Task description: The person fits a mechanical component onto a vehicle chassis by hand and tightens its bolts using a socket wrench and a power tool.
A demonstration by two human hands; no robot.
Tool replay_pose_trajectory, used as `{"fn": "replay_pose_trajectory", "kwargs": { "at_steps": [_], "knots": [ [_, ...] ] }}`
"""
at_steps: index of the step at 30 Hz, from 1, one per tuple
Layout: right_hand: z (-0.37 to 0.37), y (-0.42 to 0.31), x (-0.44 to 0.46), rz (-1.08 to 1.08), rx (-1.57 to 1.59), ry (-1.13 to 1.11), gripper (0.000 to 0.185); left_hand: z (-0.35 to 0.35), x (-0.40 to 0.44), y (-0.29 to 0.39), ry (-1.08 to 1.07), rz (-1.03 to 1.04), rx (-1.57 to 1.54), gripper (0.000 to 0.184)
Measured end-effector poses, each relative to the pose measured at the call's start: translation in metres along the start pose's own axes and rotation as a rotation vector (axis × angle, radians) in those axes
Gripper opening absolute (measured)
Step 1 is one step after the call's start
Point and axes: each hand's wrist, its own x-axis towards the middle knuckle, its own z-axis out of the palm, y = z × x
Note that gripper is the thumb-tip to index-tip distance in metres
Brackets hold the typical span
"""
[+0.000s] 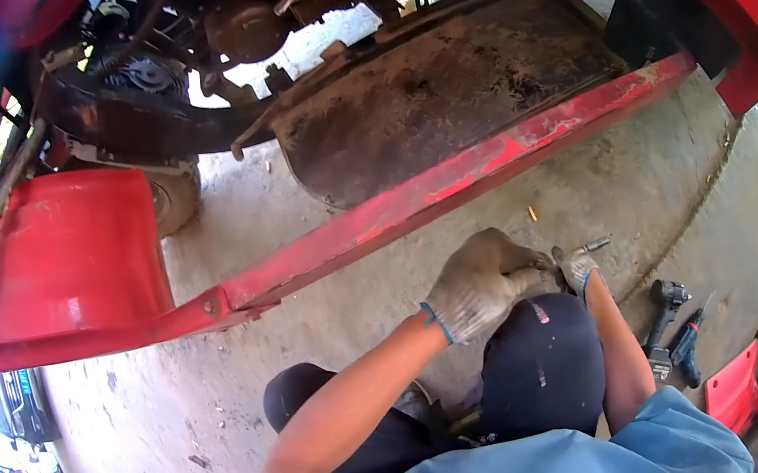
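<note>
My left hand (487, 281), in a dirty work glove with a knit cuff, is in front of my raised knee. Its fingers are curled and pressed together; whatever is between them is too small or hidden to name. Close beside it, my right hand (576, 266), also gloved, is closed and partly hidden behind the knee. A short silver metal rod (596, 243) sticks out from it to the right. Above both hands runs a red painted metal beam (450, 179) of a vehicle, scraped along its edge.
A rusty, dirt-covered panel (445, 90) and a brown engine (249, 28) are beyond the beam. A red fender (81, 251) is at left. On the concrete floor lie a black power drill (664, 319), a teal power tool (687, 350) and a small orange piece (533, 213).
</note>
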Motion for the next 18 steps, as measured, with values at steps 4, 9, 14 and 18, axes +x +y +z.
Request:
{"fn": "replay_pose_trajectory", "kwargs": {
  "at_steps": [4,9,14,18],
  "knots": [
    [-0.085,-0.080,-0.134,-0.392,0.024,0.251,0.038,-0.011,-0.040,0.036,0.295,0.289,0.163,0.029],
    [-0.151,-0.174,-0.265,-0.776,0.303,0.281,0.023,-0.010,-0.040,0.061,0.465,0.149,-0.322,0.031],
    [-0.110,-0.201,-0.282,-1.236,0.060,0.476,0.026,-0.001,-0.029,0.042,0.395,0.048,-0.398,0.034],
    [-0.088,-0.211,-0.284,-1.232,0.139,0.532,0.021,0.007,-0.035,0.035,0.568,0.172,-0.495,0.031]
  ]
}}
